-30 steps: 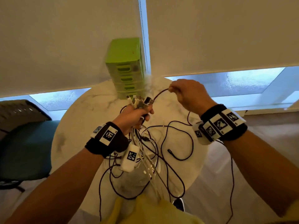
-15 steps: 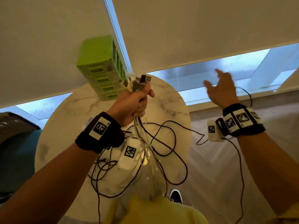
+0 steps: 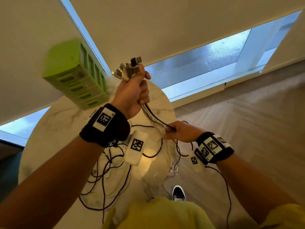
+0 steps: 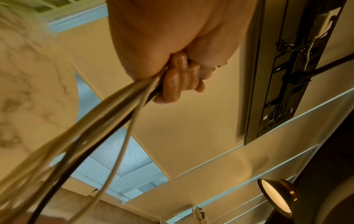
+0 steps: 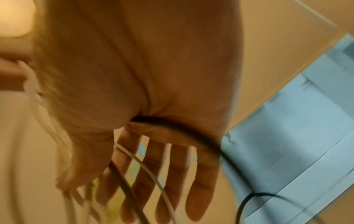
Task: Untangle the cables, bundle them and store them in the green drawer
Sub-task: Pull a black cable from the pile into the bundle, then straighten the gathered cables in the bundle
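My left hand is raised above the round marble table and grips a bundle of white and black cables near their ends. Several USB plugs stick up out of the fist. In the left wrist view the curled fingers clamp the strands. Lower down, my right hand meets the hanging bundle. Its fingers are straight and spread, with strands running across them and a black cable over the palm. The green drawer unit stands at the table's far side, drawers closed.
Loose black cable loops lie on the table and trail over its edge to the wood floor, near a shoe. A dark chair is at the left. Blinds and a low window lie behind.
My right hand let go of a black cable, swung out to the right, then came down under the left hand into the bundle. The left hand lifted the plug ends higher.
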Motion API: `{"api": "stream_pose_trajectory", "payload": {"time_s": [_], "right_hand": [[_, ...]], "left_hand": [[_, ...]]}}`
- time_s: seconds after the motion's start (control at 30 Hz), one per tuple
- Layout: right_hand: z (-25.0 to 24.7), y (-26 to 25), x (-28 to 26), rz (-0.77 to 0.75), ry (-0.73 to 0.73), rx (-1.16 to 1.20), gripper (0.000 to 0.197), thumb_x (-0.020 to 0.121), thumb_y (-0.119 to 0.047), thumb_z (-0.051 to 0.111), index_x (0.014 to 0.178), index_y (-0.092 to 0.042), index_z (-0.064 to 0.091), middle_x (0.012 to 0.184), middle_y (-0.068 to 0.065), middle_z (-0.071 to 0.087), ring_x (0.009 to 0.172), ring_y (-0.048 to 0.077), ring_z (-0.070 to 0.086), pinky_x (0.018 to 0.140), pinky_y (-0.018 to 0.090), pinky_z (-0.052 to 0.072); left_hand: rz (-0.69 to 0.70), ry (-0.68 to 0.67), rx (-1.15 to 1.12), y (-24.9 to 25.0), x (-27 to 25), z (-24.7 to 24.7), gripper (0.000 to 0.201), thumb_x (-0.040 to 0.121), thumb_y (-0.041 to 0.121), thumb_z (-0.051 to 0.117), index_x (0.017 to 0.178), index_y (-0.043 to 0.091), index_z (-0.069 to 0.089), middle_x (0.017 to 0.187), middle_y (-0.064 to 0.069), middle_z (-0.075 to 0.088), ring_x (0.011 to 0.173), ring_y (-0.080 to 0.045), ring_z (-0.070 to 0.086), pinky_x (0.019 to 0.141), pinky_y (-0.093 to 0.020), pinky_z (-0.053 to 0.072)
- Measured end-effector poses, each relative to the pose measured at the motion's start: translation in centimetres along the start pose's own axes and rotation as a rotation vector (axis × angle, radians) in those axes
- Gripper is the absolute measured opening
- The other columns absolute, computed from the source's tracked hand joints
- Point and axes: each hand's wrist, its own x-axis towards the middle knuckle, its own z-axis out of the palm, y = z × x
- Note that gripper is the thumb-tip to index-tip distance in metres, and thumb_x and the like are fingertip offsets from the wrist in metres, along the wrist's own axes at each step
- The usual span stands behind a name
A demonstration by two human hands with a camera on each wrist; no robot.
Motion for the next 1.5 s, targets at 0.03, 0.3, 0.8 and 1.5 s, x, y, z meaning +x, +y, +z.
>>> {"api": "stream_pose_trajectory", "payload": {"time_s": [0.03, 0.3, 0.8, 1.5], "right_hand": [[-0.3, 1.3, -0.1, 0.053, 0.011, -0.065, 0.020, 0.084, -0.040, 0.068, 0.075, -0.023, 0.062, 0.075, 0.000, 0.061, 0.071, 0.017, 0.056, 0.075, 0.033, 0.046], [-2.1, 7.2, -0.6, 0.392, 0.337, -0.355, 0.022, 0.092, -0.041, 0.057, 0.077, -0.025, 0.055, 0.089, 0.002, 0.061, 0.079, 0.019, 0.058, 0.073, 0.031, 0.045], [2.4, 1.2, 1.6, 0.011, 0.323, 0.046, 0.041, 0.096, -0.041, 0.049, 0.061, -0.020, 0.047, 0.056, -0.002, 0.047, 0.053, 0.016, 0.045, 0.055, 0.029, 0.036], [6.9, -8.2, 8.3, 0.127, -0.147, -0.433, 0.035, 0.088, -0.045, 0.061, 0.111, -0.018, 0.065, 0.121, 0.002, 0.060, 0.109, 0.019, 0.056, 0.090, 0.031, 0.044]], "left_hand": [[-0.003, -0.007, -0.011, 0.1, 0.0, 0.2, 0.038, 0.100, 0.043, 0.039, 0.074, 0.017, 0.048, 0.048, 0.007, 0.016, 0.040, -0.008, 0.012, 0.042, -0.024, 0.012], [-0.017, -0.051, -0.057, -0.4, -0.1, 1.5, 0.039, 0.099, 0.044, 0.040, 0.073, 0.016, 0.048, 0.048, 0.006, 0.019, 0.040, -0.008, 0.015, 0.044, -0.025, 0.014], [-0.006, -0.058, -0.111, -0.7, 0.2, -1.8, 0.041, 0.100, 0.043, 0.038, 0.071, 0.016, 0.047, 0.047, 0.006, 0.024, 0.038, -0.008, 0.020, 0.044, -0.022, 0.028], [-0.252, 0.025, -0.015, -4.2, -7.1, -18.5, 0.032, 0.099, 0.036, 0.040, 0.081, 0.012, 0.051, 0.046, 0.007, 0.022, 0.036, -0.005, 0.018, 0.040, -0.022, 0.013]]}}
